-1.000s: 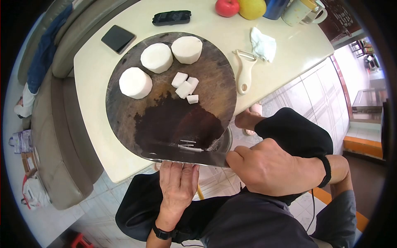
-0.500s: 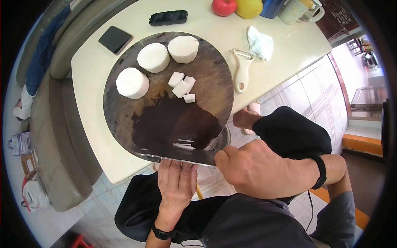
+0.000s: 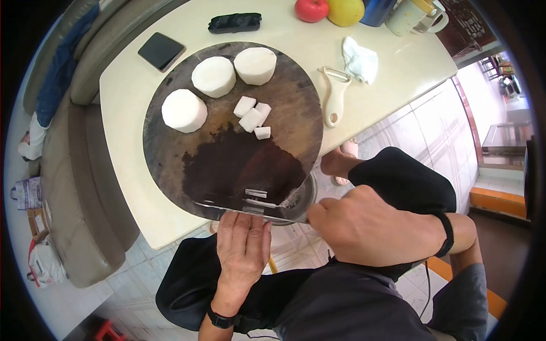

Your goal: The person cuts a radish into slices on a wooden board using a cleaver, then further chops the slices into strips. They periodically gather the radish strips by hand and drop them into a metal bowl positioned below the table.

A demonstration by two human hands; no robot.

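My right hand [image 3: 369,230] is wrapped round the handle of a kitchen knife [image 3: 280,218], whose broad blade stands nearly on edge across the near rim of a round dark wooden chopping board [image 3: 165,153]. My left hand [image 3: 243,250] has its fingers together, fingertips against the near side of the blade; anything under them is hidden. Thin white slices [image 3: 256,194] lie just beyond the blade on the wet, dark part of the board. Farther back are several small white chunks [image 3: 250,120] and three thick peeled white pieces, one of them a left-hand round [image 3: 183,111].
A peeler [image 3: 335,99] and crumpled white tissue [image 3: 360,60] lie right of the board. A phone [image 3: 161,52], a black object [image 3: 234,23], red and yellow fruit [image 3: 345,11] and mugs [image 3: 405,17] are farther back. A metal basin [image 3: 310,193] shows below the board's right edge.
The knife blade has turned from showing its broad side to nearly edge-on, and my right hand has shifted slightly right and up. The white slices sit a little farther from me.
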